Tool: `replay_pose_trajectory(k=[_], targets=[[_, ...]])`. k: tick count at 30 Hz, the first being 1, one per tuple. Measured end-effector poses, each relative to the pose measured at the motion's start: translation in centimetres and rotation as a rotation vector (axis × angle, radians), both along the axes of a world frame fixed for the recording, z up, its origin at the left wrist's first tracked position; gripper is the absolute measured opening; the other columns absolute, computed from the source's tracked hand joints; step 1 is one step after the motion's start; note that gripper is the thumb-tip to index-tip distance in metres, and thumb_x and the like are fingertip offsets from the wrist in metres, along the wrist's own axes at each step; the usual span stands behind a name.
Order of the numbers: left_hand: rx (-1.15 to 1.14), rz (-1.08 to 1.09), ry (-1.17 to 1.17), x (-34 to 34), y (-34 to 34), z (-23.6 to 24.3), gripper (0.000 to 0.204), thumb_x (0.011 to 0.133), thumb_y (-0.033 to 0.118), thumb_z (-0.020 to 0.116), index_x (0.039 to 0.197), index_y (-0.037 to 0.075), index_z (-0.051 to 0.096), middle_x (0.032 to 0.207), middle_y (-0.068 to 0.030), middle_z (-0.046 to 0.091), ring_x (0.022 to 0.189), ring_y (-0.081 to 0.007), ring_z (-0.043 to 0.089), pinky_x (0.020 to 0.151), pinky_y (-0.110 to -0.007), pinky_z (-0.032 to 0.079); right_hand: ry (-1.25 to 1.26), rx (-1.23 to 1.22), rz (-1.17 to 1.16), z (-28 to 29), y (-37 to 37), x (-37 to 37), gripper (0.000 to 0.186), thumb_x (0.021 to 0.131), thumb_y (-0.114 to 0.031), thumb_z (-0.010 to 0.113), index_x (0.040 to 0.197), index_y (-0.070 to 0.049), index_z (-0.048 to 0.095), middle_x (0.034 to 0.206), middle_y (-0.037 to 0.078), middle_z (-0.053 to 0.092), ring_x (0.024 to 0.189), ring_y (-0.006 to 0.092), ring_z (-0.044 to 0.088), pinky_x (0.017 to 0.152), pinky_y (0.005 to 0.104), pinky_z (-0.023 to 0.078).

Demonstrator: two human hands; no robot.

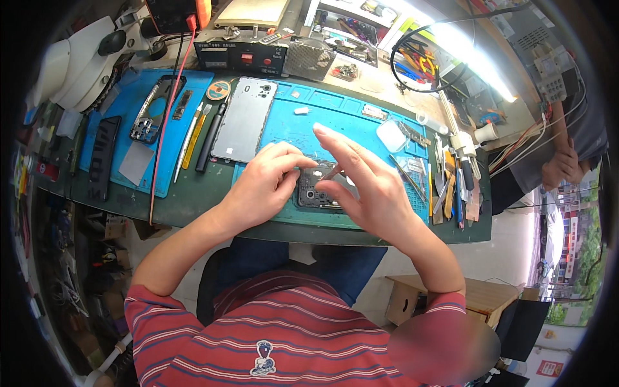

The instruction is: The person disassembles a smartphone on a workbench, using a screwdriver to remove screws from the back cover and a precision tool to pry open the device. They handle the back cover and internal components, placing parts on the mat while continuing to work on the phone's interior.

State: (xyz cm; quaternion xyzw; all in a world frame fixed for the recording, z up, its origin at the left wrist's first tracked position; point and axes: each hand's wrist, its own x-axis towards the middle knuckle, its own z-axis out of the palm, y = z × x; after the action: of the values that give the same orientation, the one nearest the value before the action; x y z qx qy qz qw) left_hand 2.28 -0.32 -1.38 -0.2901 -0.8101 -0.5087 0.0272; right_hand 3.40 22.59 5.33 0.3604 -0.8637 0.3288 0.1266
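Observation:
An opened phone [311, 195] lies on the blue work mat near the table's front edge, its dark inner frame and a round camera part showing. My left hand [267, 182] rests at the phone's left end, with a bent index finger along the far edge and the thumb near the left side, gripping it. Over the phone's right part hovers my right hand [374, 180], open, its fingers stretched up and the thumb apart. A small thin piece [332, 173] shows between that thumb and the fingers; whether it is held I cannot tell. The right hand hides much of the phone.
Left of the mat lie a silver phone back panel [242, 119], a black pen-like tool [211, 137], tweezers and a phone frame [155, 109]. Tweezers and knives [448, 187] crowd the right side. A black power unit [242, 58] stands behind; a red cable [169, 106] crosses the left. Another person's hands [561, 166] are at far right.

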Motion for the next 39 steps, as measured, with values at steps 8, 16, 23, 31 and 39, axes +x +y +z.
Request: replay_pose_trajectory(k=[8,16,23,31,39], targets=[[-0.069,0.071,0.103,-2.4,0.3,1.6,0.026,0.099,-0.002,0.061,0.122,0.001,0.075,0.108,-0.0150,0.070,0.095,-0.0291,0.068,0.078,-0.038,0.055,-0.044,0.017,-0.051,-0.1,0.4,0.0,0.069,0.095,-0.004,0.078,0.159,-0.017,0.056,0.100,0.009,0.080,0.083,0.0282,0.079,0.070,0.0396,0.063],[-0.140,0.135,0.095,-5.6,0.9,1.5,0.021,0.102,0.004,0.066,0.121,0.001,0.075,0.106,-0.0165,0.075,0.087,-0.0298,0.071,0.078,-0.040,0.057,-0.156,-0.194,-0.073,-0.6,2.3,-2.1,0.059,0.103,-0.002,0.070,0.159,-0.012,0.054,0.101,0.011,0.083,0.091,0.0213,0.081,0.088,0.0358,0.062],[-0.115,0.138,0.159,-5.8,2.2,-0.5,0.021,0.102,0.008,0.071,0.122,0.002,0.076,0.108,-0.0161,0.077,0.083,-0.0286,0.072,0.077,-0.040,0.057,-0.267,-0.580,-0.390,-5.2,6.3,-6.7,0.050,0.110,-0.008,0.067,0.156,0.003,0.051,0.112,0.015,0.083,0.101,0.0176,0.079,0.091,0.0309,0.061],[-0.137,0.164,0.112,-5.6,2.4,-0.5,0.025,0.098,0.012,0.079,0.122,0.004,0.077,0.100,-0.0125,0.076,0.082,-0.0235,0.072,0.076,-0.038,0.058,-0.314,-0.620,-0.392,-4.8,5.7,-6.9,0.051,0.110,-0.007,0.066,0.157,0.003,0.048,0.111,0.016,0.082,0.100,0.0176,0.078,0.091,0.0316,0.061],[-0.079,0.087,0.274,-5.7,3.2,-0.9,0.018,0.094,0.008,0.082,0.111,0.006,0.079,0.090,-0.0086,0.072,0.084,-0.0235,0.071,0.073,-0.037,0.057,-0.307,-0.569,-0.239,-3.6,4.1,-4.6,0.050,0.111,-0.008,0.063,0.157,0.004,0.047,0.112,0.015,0.081,0.104,0.0188,0.078,0.097,0.0344,0.059]])
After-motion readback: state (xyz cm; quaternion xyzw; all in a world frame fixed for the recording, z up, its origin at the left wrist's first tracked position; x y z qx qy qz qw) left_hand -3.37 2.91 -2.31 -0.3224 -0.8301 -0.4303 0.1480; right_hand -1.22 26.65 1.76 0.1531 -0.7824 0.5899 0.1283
